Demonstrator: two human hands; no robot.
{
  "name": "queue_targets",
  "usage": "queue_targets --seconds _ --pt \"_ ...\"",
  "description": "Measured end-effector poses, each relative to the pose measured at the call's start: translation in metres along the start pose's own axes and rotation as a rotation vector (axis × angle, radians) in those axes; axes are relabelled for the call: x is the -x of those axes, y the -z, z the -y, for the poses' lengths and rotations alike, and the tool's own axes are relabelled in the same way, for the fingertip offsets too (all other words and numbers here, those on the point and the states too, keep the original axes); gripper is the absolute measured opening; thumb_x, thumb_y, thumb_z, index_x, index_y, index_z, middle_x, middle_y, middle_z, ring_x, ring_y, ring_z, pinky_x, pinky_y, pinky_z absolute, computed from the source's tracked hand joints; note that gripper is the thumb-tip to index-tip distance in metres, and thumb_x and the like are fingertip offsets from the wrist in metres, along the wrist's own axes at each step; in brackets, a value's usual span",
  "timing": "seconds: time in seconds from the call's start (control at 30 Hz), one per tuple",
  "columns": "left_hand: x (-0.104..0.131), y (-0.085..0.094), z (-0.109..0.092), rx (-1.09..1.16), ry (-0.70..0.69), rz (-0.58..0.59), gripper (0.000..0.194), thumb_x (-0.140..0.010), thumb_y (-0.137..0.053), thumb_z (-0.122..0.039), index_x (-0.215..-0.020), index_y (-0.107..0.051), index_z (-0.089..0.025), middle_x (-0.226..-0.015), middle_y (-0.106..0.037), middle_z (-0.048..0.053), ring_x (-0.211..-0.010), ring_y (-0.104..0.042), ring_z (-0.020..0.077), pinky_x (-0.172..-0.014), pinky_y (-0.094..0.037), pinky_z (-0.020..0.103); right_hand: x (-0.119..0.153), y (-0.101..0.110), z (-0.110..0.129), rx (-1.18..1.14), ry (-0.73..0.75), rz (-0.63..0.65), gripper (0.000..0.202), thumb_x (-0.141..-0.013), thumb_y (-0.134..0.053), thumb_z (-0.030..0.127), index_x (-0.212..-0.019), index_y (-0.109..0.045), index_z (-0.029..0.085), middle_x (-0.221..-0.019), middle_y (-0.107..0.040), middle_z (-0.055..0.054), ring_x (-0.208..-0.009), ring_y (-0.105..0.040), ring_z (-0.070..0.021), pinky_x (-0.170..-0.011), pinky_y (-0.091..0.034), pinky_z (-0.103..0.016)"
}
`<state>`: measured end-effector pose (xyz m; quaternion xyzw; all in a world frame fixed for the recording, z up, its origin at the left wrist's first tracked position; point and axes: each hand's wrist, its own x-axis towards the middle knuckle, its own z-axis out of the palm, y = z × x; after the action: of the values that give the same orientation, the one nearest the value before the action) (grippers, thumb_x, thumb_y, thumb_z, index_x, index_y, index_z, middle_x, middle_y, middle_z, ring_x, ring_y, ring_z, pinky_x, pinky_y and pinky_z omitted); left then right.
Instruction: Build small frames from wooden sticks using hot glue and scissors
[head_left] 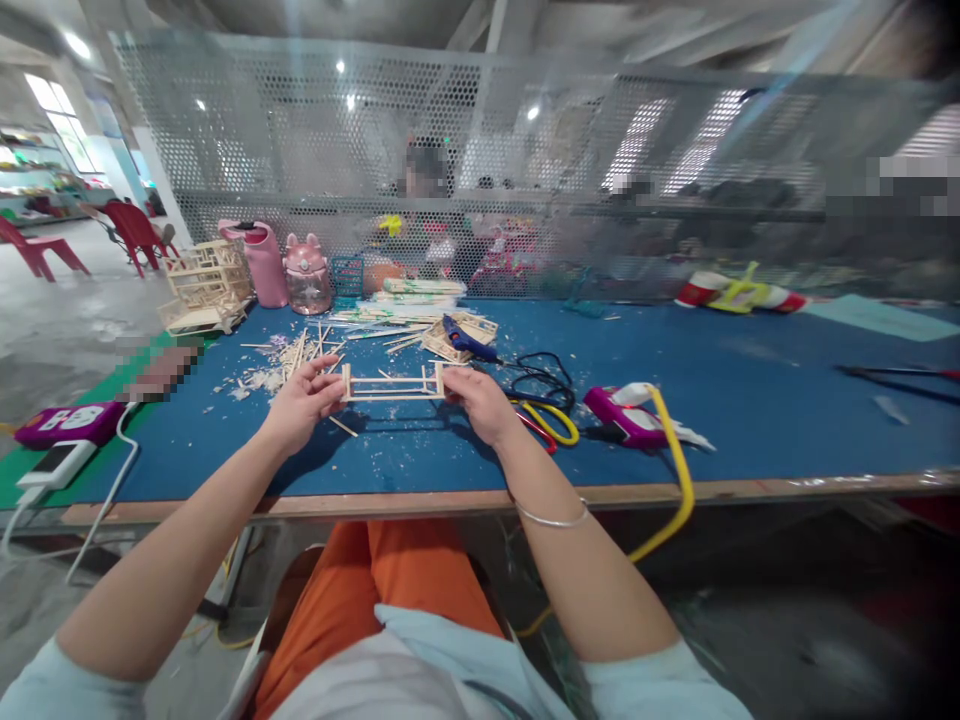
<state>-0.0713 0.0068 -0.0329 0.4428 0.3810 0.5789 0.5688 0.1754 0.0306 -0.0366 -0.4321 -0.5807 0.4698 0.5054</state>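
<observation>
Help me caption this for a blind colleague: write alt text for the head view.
A person's left hand and right hand hold a small wooden frame by its ends above a blue tabletop. Beyond lie loose sticks and a blue glue gun; pink bottles stand before a perforated screen.

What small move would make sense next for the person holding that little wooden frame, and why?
Probably lowering the wooden frame onto the blue tabletop. The left hand and right hand hold its two ends, and the shadow beneath suggests it is raised. That could free a hand for the blue gun-shaped tool lying just beyond.
</observation>
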Motion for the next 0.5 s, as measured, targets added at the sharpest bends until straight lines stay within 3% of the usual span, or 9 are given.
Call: queue_targets --seconds 0.17,0.5 --pt "-0.0009 0.0014 0.0028 -0.041 -0.016 0.027 0.06 -0.053 -0.082 -0.024 -0.104 -0.052 -0.018 -0.073 -0.063 -0.004 -0.061 -0.058 0.0072 -0.061 -0.049 0.021 0.0007 -0.0011 0.0001 0.041 -0.001 0.038 0.027 -0.059 -0.069 0.044 -0.06 -0.063 0.018 -0.056 -0.053 0.003 -0.056 -0.043 -0.0101 -0.059 -0.032 -0.025" --pt "-0.0023 0.0018 0.0037 -0.129 -0.097 0.037 0.053 -0.055 -0.079 -0.022 -0.102 -0.053 -0.018 -0.071 -0.063 -0.005 -0.065 -0.058 0.0079 -0.068 -0.046 0.022 0.0035 -0.0034 0.0048 0.053 0.054 0.044 0.029 -0.061 -0.07 0.045 -0.063 -0.06 0.018 -0.059 -0.051 0.004 -0.059 -0.041 -0.0098 -0.064 -0.033 -0.026"
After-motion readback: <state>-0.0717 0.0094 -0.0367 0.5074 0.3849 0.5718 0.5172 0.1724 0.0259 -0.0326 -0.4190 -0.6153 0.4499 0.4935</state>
